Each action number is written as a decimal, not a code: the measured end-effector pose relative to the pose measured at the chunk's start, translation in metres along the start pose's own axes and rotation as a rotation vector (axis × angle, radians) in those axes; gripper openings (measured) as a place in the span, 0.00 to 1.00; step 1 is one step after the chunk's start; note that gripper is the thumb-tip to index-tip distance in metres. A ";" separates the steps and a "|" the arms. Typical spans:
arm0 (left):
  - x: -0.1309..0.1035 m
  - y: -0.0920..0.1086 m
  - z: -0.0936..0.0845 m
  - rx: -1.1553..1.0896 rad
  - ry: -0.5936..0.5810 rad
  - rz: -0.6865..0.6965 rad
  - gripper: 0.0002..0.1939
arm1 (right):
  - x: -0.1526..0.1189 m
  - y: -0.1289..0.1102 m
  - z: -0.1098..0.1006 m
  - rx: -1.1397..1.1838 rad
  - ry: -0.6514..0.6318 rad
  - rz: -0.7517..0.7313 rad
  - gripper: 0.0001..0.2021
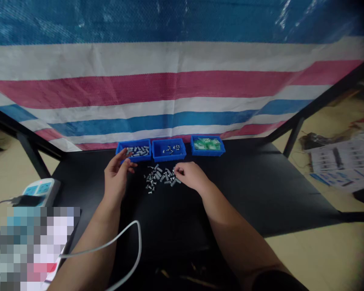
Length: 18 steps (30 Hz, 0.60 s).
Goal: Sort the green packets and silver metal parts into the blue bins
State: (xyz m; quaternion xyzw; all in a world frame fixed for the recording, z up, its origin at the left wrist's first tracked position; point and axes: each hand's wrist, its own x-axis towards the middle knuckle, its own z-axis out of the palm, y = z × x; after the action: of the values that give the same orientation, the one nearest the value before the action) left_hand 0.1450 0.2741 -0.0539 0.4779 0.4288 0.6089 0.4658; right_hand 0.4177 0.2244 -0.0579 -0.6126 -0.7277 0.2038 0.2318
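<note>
My left hand (pixel 117 171) is just in front of the left blue bin (pixel 118 155), fingers spread and partly covering its near edge. Short metal cylinders (pixel 142 151) lie inside that bin. On the black table, a loose pile of metal screws (pixel 151 180) and grey metal cylinders (pixel 167 178) lies between my hands. My right hand (pixel 188 173) is at the pile's right side with thumb and fingertips pinched together; whatever is between them is too small to name. Several screws (pixel 171 149) sit in the middle blue bin (pixel 170 158).
A third blue bin (pixel 208 153) holds green-and-white packets (pixel 208 143). A striped tarp (pixel 176 89) hangs behind the black table (pixel 242 182). At left are a power strip (pixel 50 190) with a plug and a white cable (pixel 139 238) arching over my left forearm.
</note>
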 end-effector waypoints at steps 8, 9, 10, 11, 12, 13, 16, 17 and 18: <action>0.000 0.005 0.001 0.025 -0.060 -0.093 0.15 | 0.000 0.001 0.000 0.012 0.024 -0.010 0.04; 0.000 0.006 0.001 0.012 -0.052 -0.084 0.12 | 0.000 0.001 -0.001 0.024 0.036 -0.015 0.04; -0.001 0.006 0.001 0.004 -0.046 -0.080 0.11 | 0.000 0.001 -0.001 0.039 0.050 -0.019 0.03; -0.001 0.006 0.000 0.001 -0.044 -0.079 0.10 | 0.000 0.000 -0.002 0.054 0.069 -0.023 0.03; -0.001 0.006 0.000 0.005 -0.046 -0.081 0.10 | 0.000 0.000 -0.002 0.068 0.091 -0.028 0.02; -0.001 0.006 0.000 0.014 -0.052 -0.085 0.10 | 0.000 -0.001 -0.003 0.082 0.115 -0.034 0.02; -0.002 0.006 0.000 0.069 -0.077 -0.096 0.10 | 0.001 -0.001 -0.003 0.129 0.176 -0.039 0.02; -0.003 0.006 0.000 0.099 -0.090 -0.100 0.11 | 0.001 0.000 -0.003 0.146 0.185 -0.033 0.02; -0.003 0.005 0.000 0.136 -0.108 -0.103 0.11 | 0.002 0.002 -0.002 0.159 0.188 -0.021 0.02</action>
State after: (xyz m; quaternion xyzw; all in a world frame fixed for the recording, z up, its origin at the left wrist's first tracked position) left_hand 0.1445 0.2698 -0.0494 0.5177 0.4674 0.5270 0.4855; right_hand 0.4198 0.2265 -0.0572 -0.6011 -0.6906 0.2000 0.3489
